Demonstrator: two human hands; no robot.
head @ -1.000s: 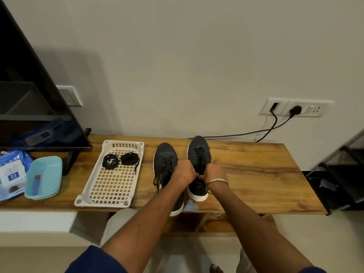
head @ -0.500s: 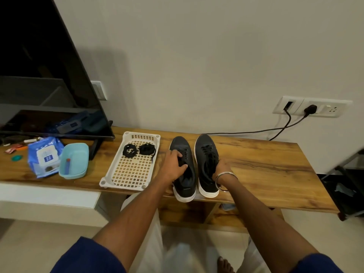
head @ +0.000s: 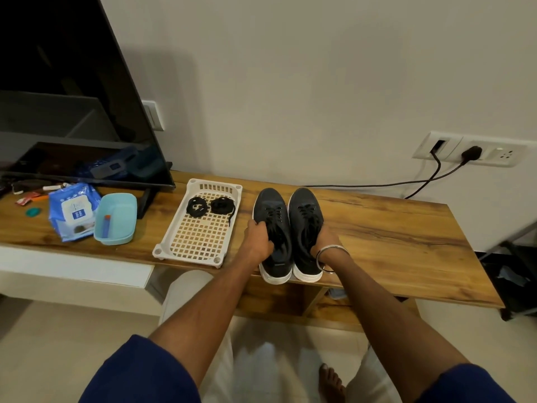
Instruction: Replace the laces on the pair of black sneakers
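Fingers of the left hand (head: 257, 242) curl over the left sneaker (head: 273, 228), those of the right hand (head: 325, 239) round the right sneaker (head: 306, 225). Both heels overhang the table (head: 392, 237) edge, so a sharp tug on the old laces could tip them off. Coiled new laces (head: 209, 205) wait in the white tray (head: 200, 237).

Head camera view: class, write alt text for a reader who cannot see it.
Left hand and right hand each grip a black sneaker on a wooden table; coiled black laces lie in a white tray beside them.
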